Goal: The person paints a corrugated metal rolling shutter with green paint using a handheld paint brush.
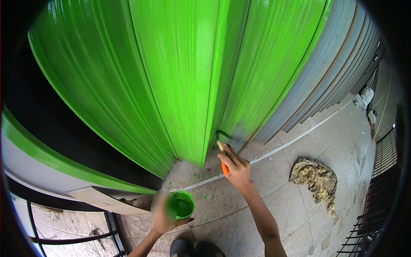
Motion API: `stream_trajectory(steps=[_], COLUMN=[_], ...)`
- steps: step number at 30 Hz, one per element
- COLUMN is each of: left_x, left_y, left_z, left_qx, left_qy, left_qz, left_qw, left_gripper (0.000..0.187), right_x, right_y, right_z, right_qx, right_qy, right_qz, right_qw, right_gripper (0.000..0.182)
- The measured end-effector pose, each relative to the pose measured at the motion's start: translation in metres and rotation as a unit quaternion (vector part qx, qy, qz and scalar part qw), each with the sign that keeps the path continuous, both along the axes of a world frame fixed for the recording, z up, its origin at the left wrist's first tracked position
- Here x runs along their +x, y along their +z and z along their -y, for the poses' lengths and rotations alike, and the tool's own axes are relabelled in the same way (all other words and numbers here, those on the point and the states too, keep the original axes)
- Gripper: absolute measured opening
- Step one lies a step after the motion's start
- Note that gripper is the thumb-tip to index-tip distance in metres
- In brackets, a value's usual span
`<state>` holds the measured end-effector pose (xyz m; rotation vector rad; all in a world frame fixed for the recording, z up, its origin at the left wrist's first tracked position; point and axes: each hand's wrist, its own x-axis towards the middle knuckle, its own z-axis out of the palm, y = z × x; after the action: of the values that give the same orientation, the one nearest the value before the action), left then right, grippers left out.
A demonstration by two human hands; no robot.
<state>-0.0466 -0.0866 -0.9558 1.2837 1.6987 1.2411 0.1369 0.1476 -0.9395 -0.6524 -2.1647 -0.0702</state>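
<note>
My right hand (pixel 236 168) is closed around a paintbrush (pixel 221 146) with a pale ferrule end and an orange handle. The bristles press against the bottom of a metal folding door panel (pixel 239 107), which is mostly bright green with a grey patch low down. Down to the left, my left hand (pixel 162 216) holds a small tub of green paint (pixel 184 205) from its side and underneath. Part of that hand is blurred. Wet-looking green covers the panels (pixel 175 77) to the left.
Unpainted grey folded panels (pixel 319 77) stack to the right. A floor track (pixel 274 151) runs along the tiles beneath. A crumpled patterned cloth (pixel 314 182) lies at right. Green drips (pixel 205 197) dot the floor near the tub. My dark shoes (pixel 195 248) show at the bottom.
</note>
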Motion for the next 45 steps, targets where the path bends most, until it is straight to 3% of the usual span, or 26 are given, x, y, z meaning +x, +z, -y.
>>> stream_trajectory(steps=[6, 10, 13, 16, 21, 25, 32, 36, 41, 45], left_x=[0.002, 0.001, 0.0, 0.0, 0.002, 0.006, 0.002, 0.004, 0.002, 0.002], left_y=[-0.001, 0.004, 0.0, -0.01, -0.01, -0.005, -0.01, -0.007, -0.01, -0.006], left_z=[0.001, 0.0, 0.001, 0.001, 0.0, 0.0, 0.001, -0.001, -0.001, 0.0], left_qx=[0.0, -0.008, -0.001, 0.004, 0.005, -0.004, -0.003, -0.001, 0.0, -0.001], left_qy=[0.0, 0.002, 0.001, -0.002, -0.008, 0.001, 0.005, 0.0, -0.007, 0.0], left_qz=[0.004, -0.002, -0.013, -0.016, 0.007, 0.027, 0.004, 0.01, 0.01, 0.0], left_qw=[1.0, 1.0, 1.0, 1.0, 1.0, 1.0, 1.0, 1.0, 1.0, 1.0], left_gripper=[0.092, 0.092, 0.092, 0.093, 0.093, 0.092, 0.092, 0.093, 0.093, 0.094], right_x=[0.006, 0.021, 0.027, 0.021, 0.007, 0.012, 0.014, 0.009, 0.017, 0.02], right_y=[0.067, 0.039, -0.011, -0.021, 0.047, 0.07, -0.002, 0.017, 0.091, 0.077], right_z=[0.018, 0.035, 0.024, 0.01, -0.002, 0.014, 0.023, -0.003, 0.01, 0.024], right_qx=[0.119, 0.012, -0.069, -0.077, 0.039, 0.12, -0.042, -0.019, 0.141, 0.118], right_qy=[-0.017, -0.007, 0.025, 0.024, 0.02, -0.017, 0.026, 0.021, -0.021, 0.001], right_qz=[-0.06, -0.003, 0.05, 0.049, 0.001, -0.068, 0.013, -0.012, -0.073, -0.055], right_qw=[0.991, 1.0, 0.996, 0.996, 0.999, 0.99, 0.999, 1.0, 0.987, 0.991], right_gripper=[0.02, 0.022, 0.024, 0.025, 0.022, 0.02, 0.02, 0.021, 0.016, 0.015])
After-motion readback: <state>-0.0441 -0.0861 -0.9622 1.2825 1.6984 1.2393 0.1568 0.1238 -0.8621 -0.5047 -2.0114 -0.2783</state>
